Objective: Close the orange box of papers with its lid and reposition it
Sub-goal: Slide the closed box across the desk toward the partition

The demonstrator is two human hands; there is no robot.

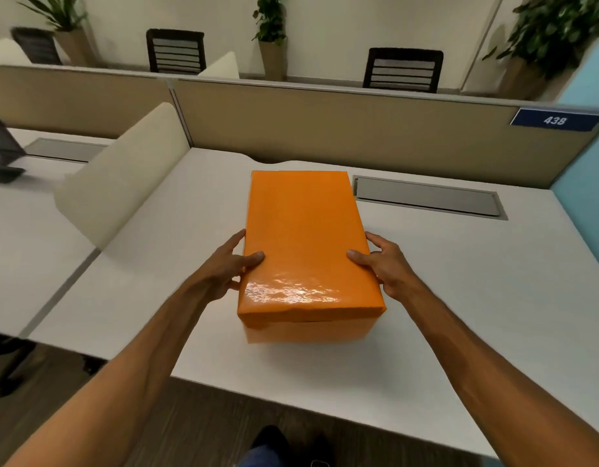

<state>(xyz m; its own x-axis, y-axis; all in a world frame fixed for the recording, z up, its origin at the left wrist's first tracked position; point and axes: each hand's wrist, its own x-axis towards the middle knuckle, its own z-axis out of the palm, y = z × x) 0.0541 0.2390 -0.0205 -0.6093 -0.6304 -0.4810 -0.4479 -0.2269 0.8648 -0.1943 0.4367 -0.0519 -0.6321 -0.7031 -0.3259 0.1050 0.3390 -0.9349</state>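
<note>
Hands grip an orange box (308,318) at the centre of the frame, one on each long side. Its lid (303,241) is on and covers the whole top, glossy, with a bright glare near the lower edge; the lid's front lip overhangs the box's near face, slightly uneven at the lower left corner. The left hand (224,267) presses the lid's left edge, thumb lying on top of the lid and fingers curled down the side. The right hand (389,267) mirrors it on the right edge, thumb on top, fingers spread along the side. Both hands are closed around the box. Whether it rests on the surface or is raised a little I cannot tell.

The box sits over a white desk (459,315), long axis running away toward the upper part of the frame, its far end near a grey cable hatch (426,197) in the upper right. A beige partition (358,129) crosses the frame behind it, carrying a blue plate (555,120) reading 438 at the far right. A cream divider (123,187) angles in the left centre. Two dark chairs (404,70) and potted plants (271,38) stand along the top.
</note>
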